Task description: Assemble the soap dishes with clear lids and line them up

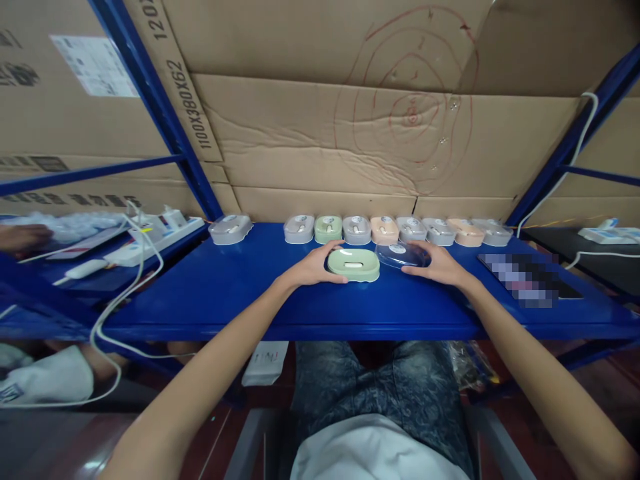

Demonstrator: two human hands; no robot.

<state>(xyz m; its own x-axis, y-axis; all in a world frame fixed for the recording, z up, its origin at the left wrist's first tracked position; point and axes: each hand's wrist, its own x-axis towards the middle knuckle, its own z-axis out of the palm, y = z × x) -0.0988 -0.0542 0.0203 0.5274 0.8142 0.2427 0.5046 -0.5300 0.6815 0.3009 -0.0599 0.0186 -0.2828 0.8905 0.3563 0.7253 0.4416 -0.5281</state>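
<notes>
At the middle of the blue desk (240,293), you are steadying a green soap box (353,264) with your left hand (315,265), fingers curled against its left end so it stays put. Your right hand (437,265) is lying flat, fingers spread over its clear lid (399,254), which is resting just beside the box. Inside the open box a small pale piece is showing. Behind, a row of lidded boxes (397,230) is lining the back edge, each holding a similar piece
</notes>
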